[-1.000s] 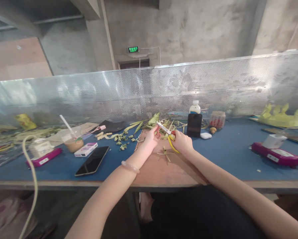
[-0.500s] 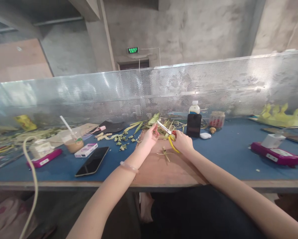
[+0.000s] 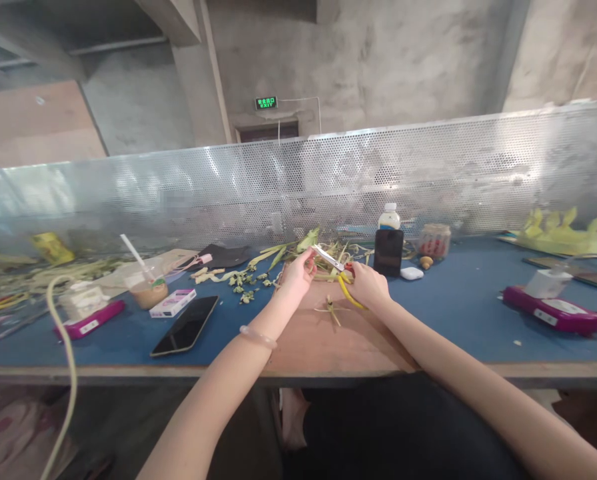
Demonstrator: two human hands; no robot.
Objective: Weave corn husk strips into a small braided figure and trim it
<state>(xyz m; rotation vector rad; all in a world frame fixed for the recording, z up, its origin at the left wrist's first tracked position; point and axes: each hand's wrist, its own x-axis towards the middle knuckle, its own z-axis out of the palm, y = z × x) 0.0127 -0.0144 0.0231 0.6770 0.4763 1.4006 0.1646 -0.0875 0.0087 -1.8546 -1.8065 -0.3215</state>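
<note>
My right hand (image 3: 369,285) is wrapped round a pair of scissors (image 3: 330,259) with red and yellow handles. Their blades point up and left, toward the fingertips of my left hand (image 3: 299,272). Those fingers are pinched together at the blade tips; what they hold is too small to make out. Below the scissors, a small figure of knotted plant strips (image 3: 331,311) lies on the brown board (image 3: 318,350). Just beyond my hands is a heap of dry green and straw-coloured husk strips (image 3: 303,241).
Left of the board are small green knotted pieces (image 3: 243,280), a phone (image 3: 186,325), a small box (image 3: 172,303) and a drink cup (image 3: 148,292). A dark upright device (image 3: 389,253), a bottle (image 3: 389,217) and a jar (image 3: 434,240) stand right. A perforated metal screen (image 3: 203,193) closes off the back.
My right hand and the scissor handles have shifted slightly right. My left hand has moved a little left and stays pinched near the blade tips.
</note>
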